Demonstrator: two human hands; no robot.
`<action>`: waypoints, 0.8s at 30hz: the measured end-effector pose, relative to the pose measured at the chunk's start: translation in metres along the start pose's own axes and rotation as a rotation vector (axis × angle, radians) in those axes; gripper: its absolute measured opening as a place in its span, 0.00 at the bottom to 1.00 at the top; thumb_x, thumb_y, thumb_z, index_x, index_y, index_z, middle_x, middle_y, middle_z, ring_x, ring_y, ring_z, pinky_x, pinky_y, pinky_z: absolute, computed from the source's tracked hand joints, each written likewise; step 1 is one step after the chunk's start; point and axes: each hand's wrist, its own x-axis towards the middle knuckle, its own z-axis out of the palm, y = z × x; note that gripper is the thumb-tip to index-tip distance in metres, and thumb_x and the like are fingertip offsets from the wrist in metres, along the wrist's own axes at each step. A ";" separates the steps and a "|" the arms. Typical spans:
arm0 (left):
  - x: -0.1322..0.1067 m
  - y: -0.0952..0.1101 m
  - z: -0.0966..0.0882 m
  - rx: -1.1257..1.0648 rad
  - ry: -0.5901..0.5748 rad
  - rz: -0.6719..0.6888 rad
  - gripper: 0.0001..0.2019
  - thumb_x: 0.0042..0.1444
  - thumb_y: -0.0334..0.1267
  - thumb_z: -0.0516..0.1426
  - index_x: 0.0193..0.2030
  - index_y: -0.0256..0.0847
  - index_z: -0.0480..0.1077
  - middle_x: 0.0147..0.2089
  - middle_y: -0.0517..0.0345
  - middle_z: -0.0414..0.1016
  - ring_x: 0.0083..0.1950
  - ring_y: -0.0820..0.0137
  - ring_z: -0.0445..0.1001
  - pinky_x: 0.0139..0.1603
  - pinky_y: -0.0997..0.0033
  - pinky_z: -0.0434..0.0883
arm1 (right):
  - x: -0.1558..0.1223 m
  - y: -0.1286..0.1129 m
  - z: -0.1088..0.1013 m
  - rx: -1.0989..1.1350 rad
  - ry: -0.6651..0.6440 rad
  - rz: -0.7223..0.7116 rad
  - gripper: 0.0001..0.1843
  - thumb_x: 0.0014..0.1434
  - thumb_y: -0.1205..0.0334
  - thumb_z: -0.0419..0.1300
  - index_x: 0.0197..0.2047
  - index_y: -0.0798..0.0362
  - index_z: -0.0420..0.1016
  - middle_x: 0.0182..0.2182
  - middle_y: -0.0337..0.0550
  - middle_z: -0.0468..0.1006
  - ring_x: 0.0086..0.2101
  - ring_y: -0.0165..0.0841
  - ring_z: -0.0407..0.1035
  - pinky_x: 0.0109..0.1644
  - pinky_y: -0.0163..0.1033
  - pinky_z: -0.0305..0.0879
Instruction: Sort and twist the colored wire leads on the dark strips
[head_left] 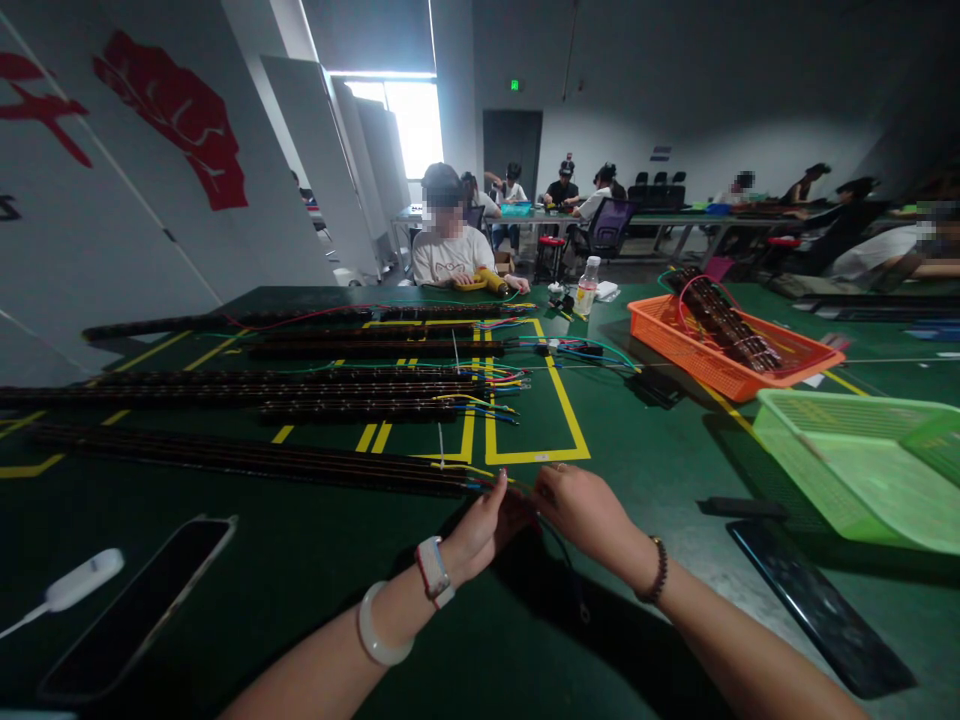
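A long bundle of dark sleeved cables lies across the near part of the green table, its loose coloured wire ends pointing right. My left hand closes around these wires at the bundle's end, thumb on top. Beside it, my right hand pinches the wires farther along, fingers bent; the exact grip is partly hidden. From between the hands a dark wire hangs down, ending in a ring terminal. More cable bundles with coloured ends lie just beyond.
At right stand an orange basket holding a cable bundle and a green basket. A dark phone lies right, another phone left near a white adapter. Across the table sits a person near a bottle.
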 end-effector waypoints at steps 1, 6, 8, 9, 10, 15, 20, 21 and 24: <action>0.000 0.000 0.001 0.002 -0.015 0.010 0.14 0.55 0.48 0.56 0.33 0.37 0.68 0.37 0.50 0.77 0.46 0.64 0.74 0.51 0.63 0.66 | 0.003 0.005 0.000 -0.001 0.027 0.006 0.07 0.60 0.65 0.54 0.34 0.54 0.73 0.32 0.45 0.76 0.33 0.33 0.70 0.34 0.34 0.58; 0.001 0.000 -0.001 -0.047 0.006 0.011 0.12 0.59 0.44 0.53 0.34 0.36 0.67 0.37 0.46 0.77 0.45 0.64 0.75 0.53 0.61 0.65 | 0.022 0.032 0.023 -0.034 0.156 0.003 0.09 0.62 0.64 0.54 0.35 0.53 0.76 0.32 0.44 0.75 0.34 0.32 0.68 0.37 0.34 0.56; 0.001 0.000 -0.002 -0.078 0.032 -0.010 0.12 0.60 0.42 0.52 0.33 0.35 0.67 0.37 0.46 0.77 0.46 0.63 0.75 0.54 0.61 0.64 | 0.029 0.042 0.037 -0.022 0.190 -0.028 0.10 0.62 0.62 0.54 0.37 0.52 0.76 0.32 0.44 0.75 0.35 0.32 0.67 0.38 0.34 0.55; 0.001 0.001 -0.002 -0.091 0.035 -0.017 0.11 0.61 0.41 0.51 0.32 0.35 0.67 0.37 0.46 0.77 0.47 0.63 0.75 0.55 0.61 0.64 | 0.031 0.046 0.043 -0.016 0.205 -0.040 0.10 0.63 0.61 0.54 0.37 0.52 0.76 0.33 0.44 0.75 0.35 0.32 0.67 0.38 0.34 0.55; 0.000 0.001 -0.002 -0.101 0.031 -0.023 0.12 0.61 0.40 0.51 0.32 0.34 0.67 0.37 0.45 0.77 0.47 0.62 0.75 0.56 0.60 0.63 | 0.034 0.049 0.049 -0.015 0.216 -0.052 0.11 0.63 0.60 0.54 0.37 0.52 0.77 0.33 0.44 0.75 0.35 0.32 0.66 0.38 0.35 0.54; -0.003 0.004 0.003 -0.116 0.020 -0.024 0.12 0.61 0.38 0.50 0.31 0.33 0.67 0.36 0.44 0.77 0.47 0.62 0.75 0.59 0.58 0.61 | 0.042 0.057 0.065 -0.072 0.281 -0.074 0.09 0.63 0.60 0.54 0.38 0.49 0.76 0.32 0.42 0.75 0.35 0.33 0.64 0.39 0.37 0.50; -0.002 0.004 0.002 -0.108 0.008 -0.026 0.14 0.62 0.39 0.49 0.30 0.33 0.67 0.35 0.43 0.77 0.47 0.61 0.75 0.58 0.58 0.62 | 0.045 0.058 0.071 -0.078 0.323 -0.095 0.08 0.62 0.60 0.56 0.36 0.49 0.76 0.30 0.41 0.75 0.34 0.33 0.62 0.39 0.38 0.48; -0.002 0.004 0.001 -0.106 0.004 -0.028 0.14 0.62 0.39 0.49 0.30 0.33 0.67 0.35 0.43 0.77 0.47 0.62 0.75 0.58 0.58 0.62 | 0.045 0.059 0.072 -0.075 0.322 -0.104 0.08 0.62 0.60 0.56 0.36 0.49 0.76 0.30 0.41 0.75 0.34 0.34 0.62 0.39 0.38 0.48; -0.001 0.004 0.000 -0.103 0.000 -0.035 0.14 0.62 0.39 0.49 0.30 0.33 0.67 0.35 0.44 0.77 0.46 0.62 0.75 0.58 0.60 0.62 | 0.041 0.060 0.074 -0.022 0.334 -0.132 0.08 0.62 0.61 0.55 0.38 0.48 0.76 0.32 0.41 0.75 0.34 0.33 0.62 0.40 0.38 0.50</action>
